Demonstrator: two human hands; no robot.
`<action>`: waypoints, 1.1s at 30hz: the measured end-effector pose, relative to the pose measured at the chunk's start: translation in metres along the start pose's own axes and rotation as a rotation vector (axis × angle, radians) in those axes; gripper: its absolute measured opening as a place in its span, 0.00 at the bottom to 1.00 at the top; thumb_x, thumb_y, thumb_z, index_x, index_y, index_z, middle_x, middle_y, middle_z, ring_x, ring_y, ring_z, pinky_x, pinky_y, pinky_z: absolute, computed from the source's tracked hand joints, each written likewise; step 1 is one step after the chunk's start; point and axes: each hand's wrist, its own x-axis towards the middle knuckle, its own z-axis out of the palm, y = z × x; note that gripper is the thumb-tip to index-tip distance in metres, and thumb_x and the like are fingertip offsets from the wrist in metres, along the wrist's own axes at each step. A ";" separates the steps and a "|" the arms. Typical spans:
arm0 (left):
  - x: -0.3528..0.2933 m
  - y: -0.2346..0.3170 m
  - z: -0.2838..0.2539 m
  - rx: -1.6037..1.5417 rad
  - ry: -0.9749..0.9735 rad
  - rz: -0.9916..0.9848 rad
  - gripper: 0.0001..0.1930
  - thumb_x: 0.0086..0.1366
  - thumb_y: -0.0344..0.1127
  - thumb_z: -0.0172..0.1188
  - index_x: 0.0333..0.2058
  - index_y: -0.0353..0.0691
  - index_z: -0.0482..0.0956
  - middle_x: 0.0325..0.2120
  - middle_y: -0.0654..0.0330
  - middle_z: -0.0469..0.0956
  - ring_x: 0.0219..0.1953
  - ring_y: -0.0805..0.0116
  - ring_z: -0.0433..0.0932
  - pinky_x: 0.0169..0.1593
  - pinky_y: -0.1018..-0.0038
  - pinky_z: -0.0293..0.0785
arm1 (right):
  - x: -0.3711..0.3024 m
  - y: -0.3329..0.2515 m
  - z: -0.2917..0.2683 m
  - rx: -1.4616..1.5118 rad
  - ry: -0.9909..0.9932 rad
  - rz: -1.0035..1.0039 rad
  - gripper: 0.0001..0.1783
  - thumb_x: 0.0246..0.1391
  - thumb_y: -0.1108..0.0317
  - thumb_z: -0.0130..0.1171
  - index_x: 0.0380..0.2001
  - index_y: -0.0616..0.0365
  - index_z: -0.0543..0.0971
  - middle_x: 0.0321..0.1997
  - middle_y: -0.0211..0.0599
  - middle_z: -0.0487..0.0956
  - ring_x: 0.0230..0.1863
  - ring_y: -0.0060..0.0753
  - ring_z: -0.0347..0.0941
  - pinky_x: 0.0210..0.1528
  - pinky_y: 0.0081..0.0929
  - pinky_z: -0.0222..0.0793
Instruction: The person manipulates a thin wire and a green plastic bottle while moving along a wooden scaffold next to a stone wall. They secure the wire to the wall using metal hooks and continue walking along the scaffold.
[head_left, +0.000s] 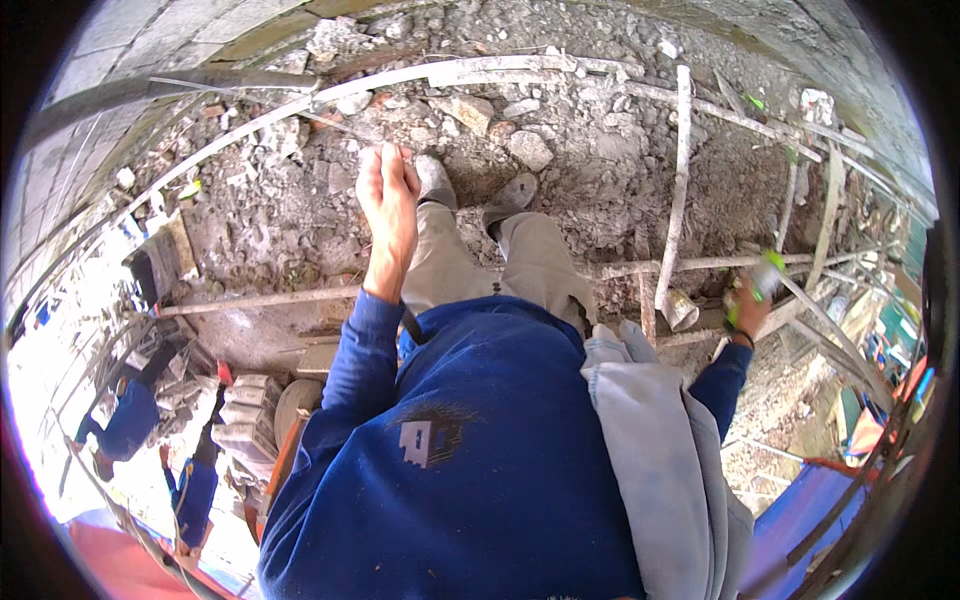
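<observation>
At the far left, two people in blue [130,418] are near a gray stack [250,425]. Next comes the left arm [362,350]. It is bent, with the hand up in front of the body. The left hand [388,205] has its fingers curled close together, and I cannot tell if anything is in them. In the picture it is just beside one gray shoe [434,182]. Both feet are on the dirt [600,180], with stones [530,150] in front. A gray cloth [660,450] hangs down the right side and hides some of the right arm [722,385]. That arm reaches far out to the side. A pale stick [679,180] is nearby. The right hand [750,305] is wrapped around a green and white thing [768,275], out by the sticks at the right.
</observation>
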 end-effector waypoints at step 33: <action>0.068 -0.188 -0.087 0.527 0.585 -0.103 0.22 0.82 0.41 0.40 0.23 0.43 0.59 0.21 0.63 0.63 0.19 0.73 0.63 0.24 0.74 0.60 | 0.160 -0.175 1.100 -0.764 -0.998 -0.838 0.42 0.39 0.41 0.76 0.50 0.63 0.80 0.46 0.54 0.84 0.48 0.51 0.82 0.52 0.44 0.75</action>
